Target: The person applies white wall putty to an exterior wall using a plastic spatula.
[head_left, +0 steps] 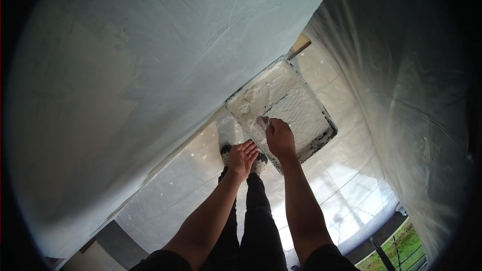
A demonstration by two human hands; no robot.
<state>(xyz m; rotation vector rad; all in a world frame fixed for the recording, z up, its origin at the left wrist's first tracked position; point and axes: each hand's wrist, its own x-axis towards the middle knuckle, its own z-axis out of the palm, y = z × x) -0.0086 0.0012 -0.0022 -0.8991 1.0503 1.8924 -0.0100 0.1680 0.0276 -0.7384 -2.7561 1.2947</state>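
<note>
A black rectangular tray (pixel 329 125) lies on the floor against the wall, its inside coated with thick white paste (pixel 296 113). Over the tray's near left part, my right hand (pixel 281 138) is closed around a small paste-smeared tool (pixel 262 122); its exact kind is hard to make out. Just left of the tray's edge is my left hand (pixel 244 157), palm turned up and fingers stretched out, with nothing in it.
A large wall with a pale, streaky coat (pixel 165 60) rises on the left. Translucent plastic sheeting (pixel 401 105) hangs on the right. White-spotted floor tiles (pixel 346 175) lie around the tray. My feet in patterned footwear (pixel 259 163) stand beside it. A railing and grass (pixel 404 246) show at bottom right.
</note>
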